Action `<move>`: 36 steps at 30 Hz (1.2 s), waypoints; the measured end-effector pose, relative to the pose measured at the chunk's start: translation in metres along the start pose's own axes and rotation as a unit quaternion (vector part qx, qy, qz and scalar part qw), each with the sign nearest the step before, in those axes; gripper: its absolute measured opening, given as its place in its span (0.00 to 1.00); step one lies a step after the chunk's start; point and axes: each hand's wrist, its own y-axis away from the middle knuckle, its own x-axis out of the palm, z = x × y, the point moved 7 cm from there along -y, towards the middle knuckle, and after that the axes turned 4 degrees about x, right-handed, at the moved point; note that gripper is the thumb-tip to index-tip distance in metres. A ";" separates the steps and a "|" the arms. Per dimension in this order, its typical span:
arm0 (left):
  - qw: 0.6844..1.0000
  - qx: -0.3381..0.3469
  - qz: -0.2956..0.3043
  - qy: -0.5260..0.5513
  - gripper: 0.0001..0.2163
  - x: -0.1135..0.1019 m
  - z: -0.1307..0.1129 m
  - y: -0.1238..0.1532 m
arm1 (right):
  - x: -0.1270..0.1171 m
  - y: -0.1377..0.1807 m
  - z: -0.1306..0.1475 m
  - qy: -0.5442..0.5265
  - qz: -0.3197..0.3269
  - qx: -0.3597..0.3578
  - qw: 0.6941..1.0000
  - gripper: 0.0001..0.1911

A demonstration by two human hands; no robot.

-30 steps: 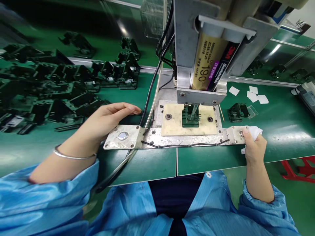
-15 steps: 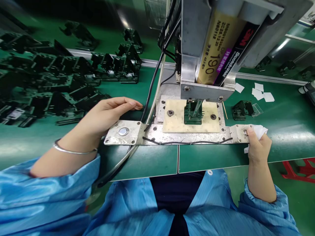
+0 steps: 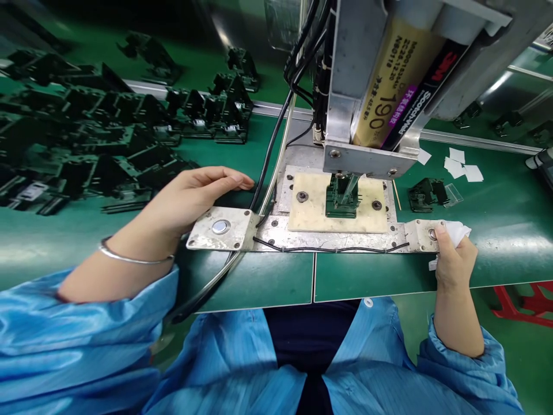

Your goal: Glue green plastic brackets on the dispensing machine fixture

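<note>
Nearest you are the spread fronts of your blue jacket (image 3: 233, 369), and just past them the front edge of the green bench (image 3: 371, 276). Your right hand (image 3: 455, 259) is clamped on a crumpled white wipe (image 3: 457, 231), its thumb on the right button (image 3: 432, 233) at the end of the metal bar (image 3: 328, 243). Your left hand (image 3: 203, 196) stretches out behind the left button (image 3: 220, 227), its fingers loosely extended and lying together, near the cables (image 3: 272, 178) (whether your palm touches the button's plate, you can't tell from here).

Beyond the bar, between your hands, a cream plate (image 3: 311, 216) is screwed down, and the dark green part (image 3: 339, 206) sits upright on it. A clear nozzle (image 3: 352, 184) slants down at that part from beneath the gold-and-black cartridge (image 3: 389, 92); whether its tip touches is hard to make out.

To the right of the plate you have a thin wooden stick (image 3: 397, 196) and a second dark part (image 3: 425, 195) with a small clear piece (image 3: 453, 195) beside it. Farther back lie some white squares (image 3: 453, 168). Over to your left, rows of similar dark parts (image 3: 129, 138) crowd the bench.
</note>
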 end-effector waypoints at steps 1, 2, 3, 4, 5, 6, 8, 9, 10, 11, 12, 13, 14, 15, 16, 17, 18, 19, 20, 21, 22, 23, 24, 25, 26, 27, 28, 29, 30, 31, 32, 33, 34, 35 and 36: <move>1.000 -0.001 0.001 0.000 0.13 0.000 0.000 0.000 | 0.000 0.000 -0.001 0.001 -0.001 0.002 1.000 0.27; 1.000 -0.001 0.002 0.000 0.14 0.000 0.001 -0.001 | 0.000 0.000 -0.002 0.002 -0.001 0.003 1.000 0.27; 1.000 0.000 0.004 -0.001 0.14 0.000 0.001 -0.001 | -0.001 -0.001 -0.003 0.002 0.000 0.004 1.000 0.27; 1.000 0.001 0.006 -0.002 0.15 0.000 0.002 -0.002 | -0.001 -0.001 -0.004 0.002 0.001 0.005 1.000 0.27; 1.000 0.003 0.007 -0.003 0.15 0.000 0.003 -0.002 | -0.001 -0.002 -0.006 0.000 0.003 0.007 1.000 0.27; 1.000 0.004 0.008 -0.005 0.15 0.000 0.004 -0.003 | -0.001 -0.002 -0.007 -0.002 0.005 0.009 1.000 0.27; 1.000 0.004 0.011 -0.009 0.15 -0.001 0.005 -0.005 | -0.001 -0.003 -0.010 -0.006 0.006 0.015 1.000 0.27; 1.000 0.002 0.013 -0.012 0.15 -0.001 0.006 -0.005 | 0.000 -0.003 -0.011 -0.007 0.006 0.018 1.000 0.27; 1.000 0.001 0.014 -0.015 0.16 -0.001 0.006 -0.006 | 0.000 -0.003 -0.011 -0.007 0.007 0.022 1.000 0.27; 1.000 0.000 0.014 -0.017 0.16 -0.002 0.006 -0.006 | 0.000 -0.004 -0.011 -0.005 0.007 0.026 1.000 0.27; 1.000 -0.001 0.015 -0.019 0.17 -0.002 0.005 -0.006 | 0.000 -0.004 -0.011 -0.004 0.007 0.028 1.000 0.27; 1.000 -0.001 0.015 -0.019 0.17 -0.001 0.005 -0.006 | 0.000 -0.003 -0.011 -0.003 0.006 0.028 1.000 0.27; 1.000 -0.001 0.015 -0.019 0.18 -0.001 0.004 -0.006 | 0.000 -0.003 -0.010 -0.002 0.005 0.027 1.000 0.27; 1.000 -0.001 0.014 -0.018 0.18 -0.001 0.003 -0.005 | 0.000 -0.003 -0.009 -0.001 0.003 0.023 1.000 0.28; 1.000 -0.002 0.014 -0.018 0.18 -0.001 0.002 -0.005 | 0.000 -0.003 -0.008 -0.001 0.002 0.020 1.000 0.28; 1.000 -0.002 0.013 -0.017 0.18 0.000 0.001 -0.004 | 0.000 -0.003 -0.007 -0.002 0.001 0.017 1.000 0.28; 1.000 -0.002 0.012 -0.015 0.18 0.000 0.000 -0.004 | 0.000 -0.003 -0.007 -0.002 0.002 0.015 1.000 0.28; 1.000 -0.002 0.011 -0.015 0.18 0.000 -0.001 -0.003 | 0.000 -0.003 -0.008 -0.002 0.003 0.016 1.000 0.29; 1.000 -0.002 0.011 -0.014 0.19 0.001 -0.001 -0.003 | 0.000 -0.003 -0.008 -0.001 0.003 0.019 1.000 0.29; 1.000 -0.003 0.011 -0.014 0.19 0.001 -0.002 -0.003 | -0.001 -0.003 -0.009 0.000 0.002 0.022 1.000 0.29; 1.000 -0.003 0.011 -0.013 0.19 0.001 -0.002 -0.003 | -0.001 -0.002 -0.010 0.002 0.003 0.025 1.000 0.29; 1.000 -0.003 0.011 -0.012 0.19 0.001 -0.002 -0.003 | -0.001 -0.002 -0.010 0.003 0.002 0.028 1.000 0.29; 1.000 -0.003 0.012 -0.012 0.19 0.002 -0.002 -0.003 | -0.001 -0.002 -0.010 0.002 0.001 0.029 1.000 0.29; 1.000 -0.003 0.011 -0.011 0.19 0.001 -0.001 -0.003 | -0.001 -0.003 -0.010 0.000 -0.001 0.028 1.000 0.29; 1.000 -0.003 0.011 -0.011 0.19 0.001 0.000 -0.003 | -0.001 -0.003 -0.010 -0.001 -0.001 0.027 1.000 0.29; 1.000 -0.003 0.011 -0.011 0.19 0.001 0.000 -0.003 | -0.001 -0.003 -0.010 -0.002 0.000 0.025 1.000 0.29; 1.000 -0.003 0.011 -0.011 0.19 0.000 0.001 -0.004 | -0.001 -0.003 -0.010 -0.002 0.001 0.024 1.000 0.28; 1.000 -0.003 0.012 -0.011 0.18 0.000 0.002 -0.004 | -0.001 -0.003 -0.010 -0.001 0.003 0.023 1.000 0.28; 1.000 -0.002 0.012 -0.012 0.18 0.000 0.003 -0.004 | -0.001 -0.003 -0.009 -0.001 0.006 0.021 1.000 0.27; 1.000 -0.001 0.013 -0.013 0.17 -0.001 0.003 -0.005 | -0.001 -0.003 -0.008 -0.001 0.008 0.018 1.000 0.27; 1.000 0.002 0.012 -0.014 0.16 -0.001 0.003 -0.005 | -0.001 -0.003 -0.007 -0.002 0.007 0.014 1.000 0.27; 1.000 0.005 0.011 -0.014 0.15 -0.001 0.003 -0.004 | -0.001 -0.003 -0.006 -0.005 0.004 0.009 1.000 0.27; 1.000 0.009 0.011 -0.013 0.14 -0.001 0.003 -0.004 | -0.002 -0.003 -0.005 -0.007 0.002 0.004 1.000 0.27; 1.000 0.013 0.009 -0.011 0.13 -0.001 0.002 -0.003 | -0.002 -0.003 -0.004 -0.009 -0.001 0.000 1.000 0.27; 1.000 0.016 0.008 -0.009 0.12 -0.001 0.001 -0.002 | -0.002 -0.003 -0.004 -0.012 -0.001 -0.002 1.000 0.27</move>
